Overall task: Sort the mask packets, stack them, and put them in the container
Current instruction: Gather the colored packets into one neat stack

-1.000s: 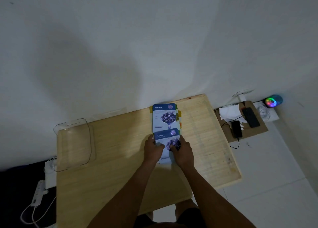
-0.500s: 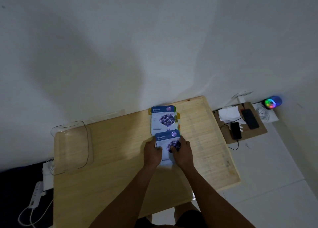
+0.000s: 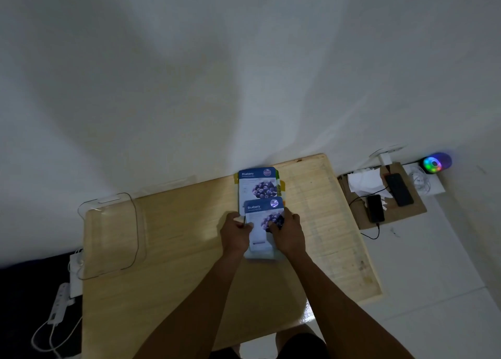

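A stack of mask packets (image 3: 257,185) lies at the far edge of the wooden table (image 3: 176,264), a blue Blueberry packet on top and green and yellow edges showing beneath. A second Blueberry packet (image 3: 263,223) overlaps the stack's near end. My left hand (image 3: 235,232) grips that packet's left edge and my right hand (image 3: 288,232) grips its right edge. The clear plastic container (image 3: 108,234) sits empty at the table's left end, well apart from both hands.
A low cardboard board (image 3: 409,215) to the right of the table carries two phones, papers and cables. A glowing multicoloured speaker (image 3: 435,163) sits beyond it. A white power strip (image 3: 58,304) and cords lie on the floor at the left.
The packet in both hands has slid a little farther onto the stack's near end. The camera view has shifted slightly.
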